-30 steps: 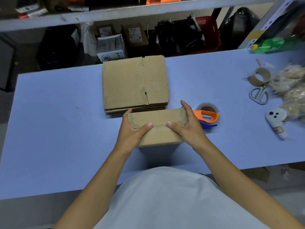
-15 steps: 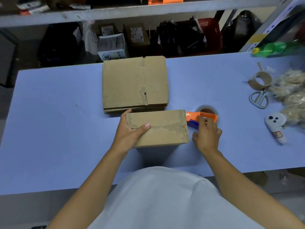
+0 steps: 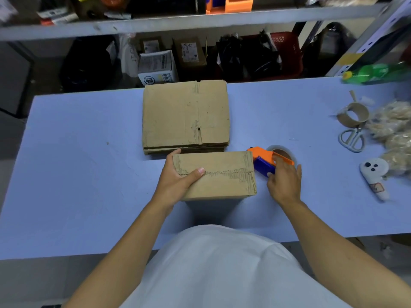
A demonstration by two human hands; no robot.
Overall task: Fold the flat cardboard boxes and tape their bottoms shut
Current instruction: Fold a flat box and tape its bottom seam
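Note:
A folded cardboard box (image 3: 224,176) stands on the blue table (image 3: 77,185) in front of me, its closed flaps facing up with a ragged seam across the middle. My left hand (image 3: 175,183) grips its left end, thumb pressing on the seam. My right hand (image 3: 283,182) is just right of the box, its fingers curled round the orange and blue tape dispenser (image 3: 265,161), which carries a roll of clear tape (image 3: 283,153). A stack of flat cardboard boxes (image 3: 185,116) lies behind the folded one.
At the right of the table lie an empty tape core (image 3: 353,114), grey scissors (image 3: 351,140), a small white toy (image 3: 373,176), bags of pale filling (image 3: 395,130) and a green bottle (image 3: 373,73). Shelving with boxes and bags stands behind the table.
My right hand left the box's right end and moved right onto the tape dispenser, closing round it. My left hand stayed on the box.

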